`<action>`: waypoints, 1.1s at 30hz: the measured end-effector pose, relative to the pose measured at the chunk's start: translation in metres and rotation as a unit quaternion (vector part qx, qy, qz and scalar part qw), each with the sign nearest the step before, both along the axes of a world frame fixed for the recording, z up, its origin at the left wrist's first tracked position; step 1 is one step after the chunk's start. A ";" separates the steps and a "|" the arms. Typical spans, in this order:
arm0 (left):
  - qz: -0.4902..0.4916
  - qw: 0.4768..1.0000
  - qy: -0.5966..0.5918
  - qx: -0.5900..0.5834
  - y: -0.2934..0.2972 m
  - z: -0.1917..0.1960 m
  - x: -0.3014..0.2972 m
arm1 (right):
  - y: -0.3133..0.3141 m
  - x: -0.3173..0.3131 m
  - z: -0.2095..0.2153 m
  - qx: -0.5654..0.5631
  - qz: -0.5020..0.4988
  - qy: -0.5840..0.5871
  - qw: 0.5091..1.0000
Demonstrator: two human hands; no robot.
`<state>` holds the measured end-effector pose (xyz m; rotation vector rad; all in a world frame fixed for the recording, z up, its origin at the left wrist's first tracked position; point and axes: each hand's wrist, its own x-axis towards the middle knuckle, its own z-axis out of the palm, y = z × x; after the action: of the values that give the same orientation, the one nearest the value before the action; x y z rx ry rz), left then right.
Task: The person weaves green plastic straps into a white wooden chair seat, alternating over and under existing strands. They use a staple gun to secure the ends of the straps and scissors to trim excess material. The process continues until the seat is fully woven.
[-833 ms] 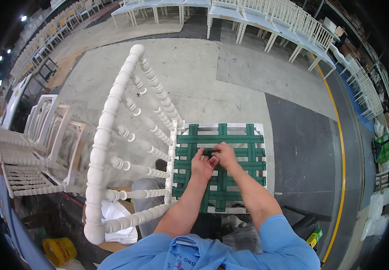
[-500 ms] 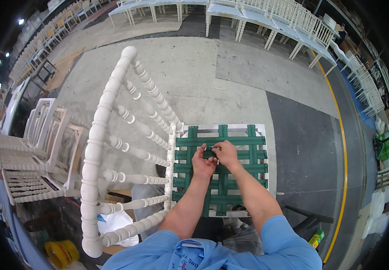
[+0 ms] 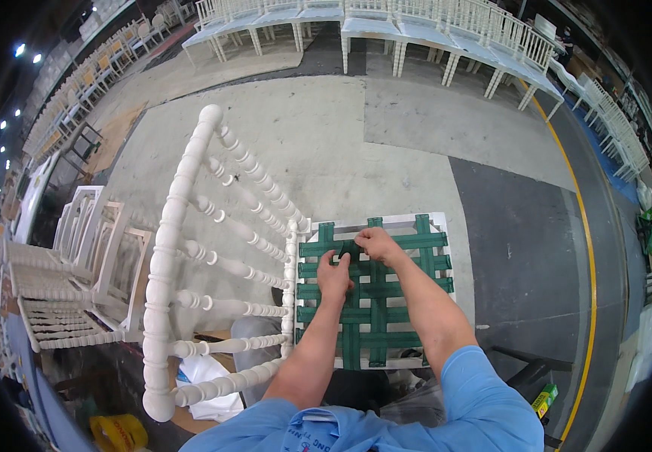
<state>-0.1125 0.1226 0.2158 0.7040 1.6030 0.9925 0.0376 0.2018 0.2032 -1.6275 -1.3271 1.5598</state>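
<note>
Over green webbing, right hand, shifted forward

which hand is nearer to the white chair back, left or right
Left. The left hand is just to the right of the chair back, over the green straps; the right hand is farther right and slightly forward.

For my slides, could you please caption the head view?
Left hand and right hand handle green webbing on a white chair.
</note>
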 end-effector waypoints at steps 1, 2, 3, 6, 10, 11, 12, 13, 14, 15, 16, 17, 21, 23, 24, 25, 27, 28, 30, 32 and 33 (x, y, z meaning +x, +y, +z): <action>-0.027 0.999 0.043 0.016 0.008 -0.001 0.004 | 0.000 0.007 0.002 0.003 -0.002 -0.015 1.000; -0.024 0.994 0.105 0.033 0.015 -0.014 -0.017 | 0.001 -0.014 0.014 0.011 0.025 -0.012 1.000; -0.036 0.986 0.156 0.046 0.019 -0.023 -0.026 | -0.001 -0.020 0.020 0.014 0.037 -0.020 0.999; -0.036 0.999 -0.001 -0.009 0.028 -0.012 -0.006 | -0.018 0.003 0.012 0.178 -0.020 -0.048 0.983; 0.028 0.978 -0.180 -0.099 0.026 0.007 -0.025 | -0.056 -0.010 0.014 0.280 0.022 -0.032 0.959; 0.023 0.975 -0.197 -0.102 0.028 0.013 -0.021 | -0.059 -0.007 0.014 0.303 0.000 -0.028 0.953; 0.019 0.971 -0.214 -0.106 0.029 0.018 -0.018 | -0.059 -0.005 0.014 0.325 -0.022 -0.023 0.945; 0.016 0.967 -0.230 -0.111 0.030 0.023 -0.014 | -0.059 -0.001 0.013 0.346 -0.042 -0.017 0.937; 0.014 0.980 -0.187 -0.065 0.028 0.025 -0.014 | -0.057 -0.001 0.014 0.337 -0.050 -0.023 0.940; 0.011 0.989 -0.144 -0.020 0.024 0.027 -0.013 | -0.056 0.000 0.016 0.327 -0.057 -0.029 0.943; 0.007 0.994 -0.101 0.026 0.021 0.028 -0.011 | -0.055 0.002 0.017 0.317 -0.066 -0.036 0.945; -0.008 0.993 -0.098 0.064 0.019 0.025 -0.011 | -0.053 -0.001 0.019 0.322 -0.060 -0.047 0.944; -0.064 0.981 -0.140 0.116 0.020 0.022 -0.011 | -0.055 -0.008 0.030 0.324 -0.061 -0.084 0.940; -0.054 0.981 -0.156 0.101 0.021 0.022 -0.012 | -0.060 -0.013 0.035 0.319 -0.077 -0.057 0.943; -0.059 0.983 -0.148 0.095 0.022 0.022 -0.014 | -0.064 -0.018 0.038 0.317 -0.088 -0.023 0.944; -0.063 0.984 -0.140 0.089 0.023 0.022 -0.018 | -0.065 -0.022 0.042 0.313 -0.099 0.011 0.945; -0.078 0.984 -0.139 0.080 0.026 0.024 -0.014 | -0.065 -0.018 0.043 0.370 -0.093 -0.030 0.924; -0.082 0.984 -0.142 0.077 0.027 0.024 -0.012 | -0.064 -0.016 0.043 0.397 -0.089 -0.049 0.912; -0.089 0.983 -0.145 0.076 0.030 0.023 -0.014 | -0.060 -0.013 0.043 0.435 -0.062 -0.094 0.893; -0.101 0.981 -0.149 0.073 0.032 0.021 -0.017 | -0.058 -0.010 0.043 0.443 -0.045 -0.118 0.887; -0.082 0.985 -0.104 0.113 0.030 0.019 -0.014 | -0.057 -0.009 0.042 0.434 -0.042 -0.121 0.892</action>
<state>-0.1263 0.1527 0.2345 0.8434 1.2432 1.0992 0.0284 0.1447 0.2449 -1.2660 -1.7080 0.5360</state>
